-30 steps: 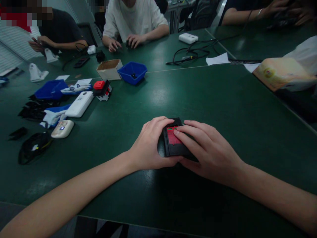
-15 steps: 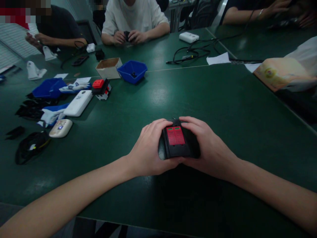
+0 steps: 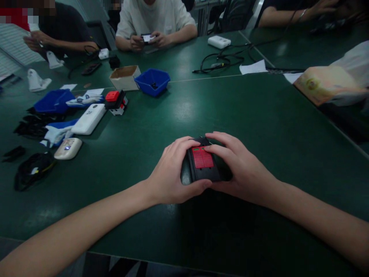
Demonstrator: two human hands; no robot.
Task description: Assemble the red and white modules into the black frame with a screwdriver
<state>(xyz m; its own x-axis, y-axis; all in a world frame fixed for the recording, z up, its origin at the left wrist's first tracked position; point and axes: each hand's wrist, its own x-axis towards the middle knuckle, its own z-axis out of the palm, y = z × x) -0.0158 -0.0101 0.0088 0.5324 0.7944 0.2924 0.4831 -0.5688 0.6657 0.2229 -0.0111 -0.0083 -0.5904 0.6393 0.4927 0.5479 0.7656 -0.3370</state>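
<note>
Between my two hands, low over the green table (image 3: 138,154), is a black device (image 3: 207,175) with two red panels (image 3: 203,158) on its top face. My left hand (image 3: 175,171) grips its left side, fingertips on the far edge and thumb along the near edge. From the right, my right hand (image 3: 242,165) holds it, one fingertip at the upper corner of the red panels and the thumb near the front edge. The device's right side lies in shadow and is partly hidden by my right hand.
Left on the table are a red-black-white block (image 3: 116,102), a white power bank (image 3: 89,119), a cream case (image 3: 68,149), blue bins (image 3: 152,82), a cardboard box (image 3: 125,78) and coiled cable (image 3: 33,171). People sit across; a plastic bag (image 3: 334,84) lies right.
A finger of my right hand has shifted onto the red panels' corner, and my left thumb has shifted slightly. The view has moved a little. The person opposite has turned the item they hold.
</note>
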